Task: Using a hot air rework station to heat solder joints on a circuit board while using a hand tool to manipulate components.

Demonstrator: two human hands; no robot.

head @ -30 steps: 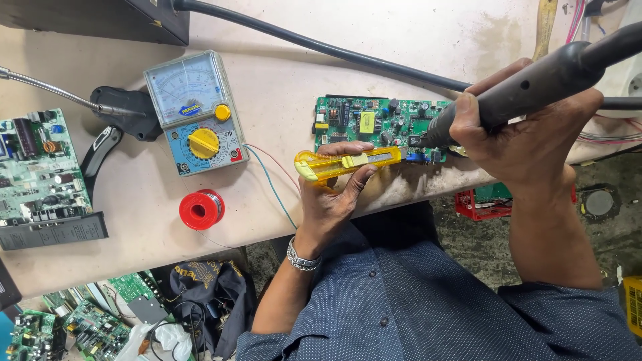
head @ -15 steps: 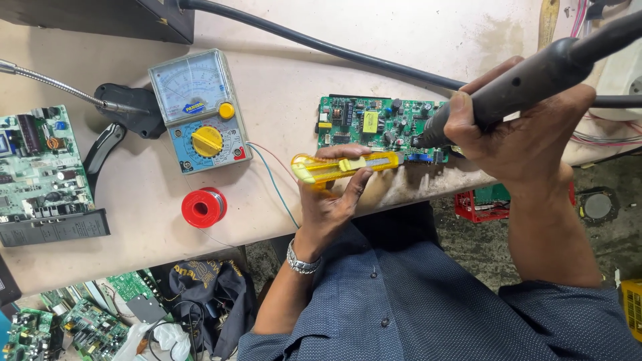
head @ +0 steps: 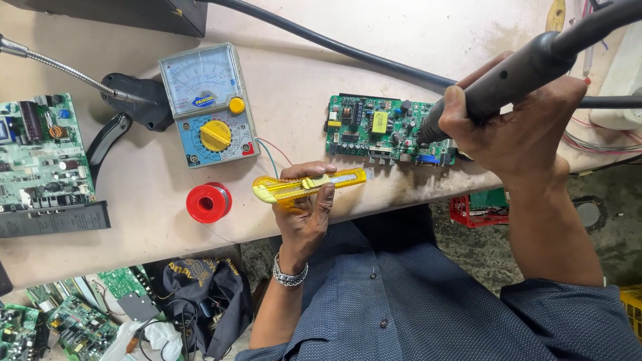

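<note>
Left grip point(head: 304, 200) is closed around a yellow knife point(head: 309, 186) — held level just over the desk point(head: 134, 234) edge, between the red spool point(head: 208, 202) and the green board point(head: 388, 130). Behind it sits a meter point(head: 207, 105). Farther right, the right grip point(head: 521, 124) wraps fully round a dark iron point(head: 508, 73) — its tip meets the board's right end.

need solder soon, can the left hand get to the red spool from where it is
Probably yes. The red spool lies on the bench just beside the left hand, with bare tabletop between them. But that hand is holding the yellow utility knife, so its fingers aren't free to grasp.
</note>
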